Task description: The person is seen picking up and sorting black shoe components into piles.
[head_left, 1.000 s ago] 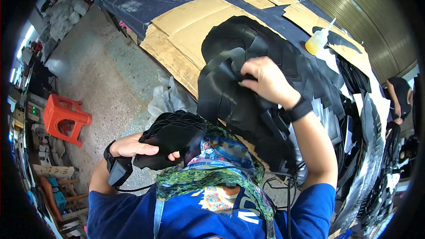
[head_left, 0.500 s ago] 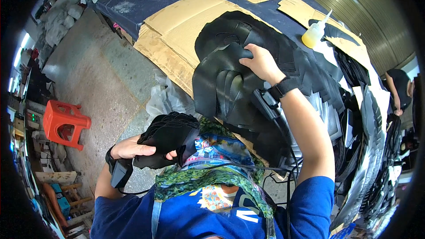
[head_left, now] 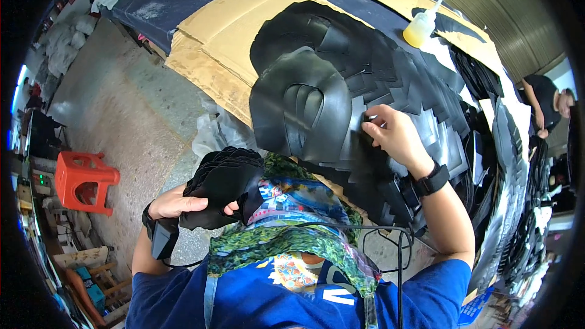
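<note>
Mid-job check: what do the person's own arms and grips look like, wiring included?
Blue short sleeves; the left grip and right grip are both gloveless. Each wrist wears a black strap. A dark, boxy device sits at the left strap, with a thin black cable.

Shirt (head_left: 262, 298): blue, short-sleeved; multicoloured print (head_left: 294, 271) and white marking (head_left: 339, 296) on chest.
Apron (head_left: 286, 245): mottled green above, multicoloured on blue below; pale blue strap (head_left: 209, 301) at left.
Left wristband (head_left: 146, 217), right wristband (head_left: 435, 178): black.
Left box (head_left: 164, 239): dark, block-shaped.
Right box (head_left: 405, 191): dark, details unclear.
Cable (head_left: 400, 268): thin, black, crossing shirt.
</note>
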{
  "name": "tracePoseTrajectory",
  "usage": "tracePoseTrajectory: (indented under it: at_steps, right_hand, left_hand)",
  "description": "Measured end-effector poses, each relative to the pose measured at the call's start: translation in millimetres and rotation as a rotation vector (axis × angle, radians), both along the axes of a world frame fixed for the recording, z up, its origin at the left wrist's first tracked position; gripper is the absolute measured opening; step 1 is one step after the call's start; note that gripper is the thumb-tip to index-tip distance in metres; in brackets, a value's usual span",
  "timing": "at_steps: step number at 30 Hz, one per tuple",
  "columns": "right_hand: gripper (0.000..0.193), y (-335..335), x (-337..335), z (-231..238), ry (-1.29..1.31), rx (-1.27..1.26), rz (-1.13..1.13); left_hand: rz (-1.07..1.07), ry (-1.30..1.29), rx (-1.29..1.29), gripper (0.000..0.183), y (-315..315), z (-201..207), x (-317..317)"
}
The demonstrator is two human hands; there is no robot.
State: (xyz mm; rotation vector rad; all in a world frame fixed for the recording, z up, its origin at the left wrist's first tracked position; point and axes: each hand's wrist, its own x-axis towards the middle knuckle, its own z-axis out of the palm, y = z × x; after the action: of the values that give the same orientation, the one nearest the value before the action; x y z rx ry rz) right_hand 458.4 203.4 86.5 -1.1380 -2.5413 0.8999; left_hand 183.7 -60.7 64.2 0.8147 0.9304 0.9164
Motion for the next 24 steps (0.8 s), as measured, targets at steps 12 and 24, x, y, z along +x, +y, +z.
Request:
tracePoseTrajectory:
  at_steps: [12, 24]
  right_hand:
    - [0.057, -37, 10, 14, 0.532, -1.014, -0.35]
    - [0.036, -17, -50, -9, 0.512, -0.895, -0.178]
  left_hand:
    - [-0.023, -0.011, -0.023, 0.054, 1, -10, 0]
    - [-0.017, -0.138, 0.042, 0.049, -3, -13, -5]
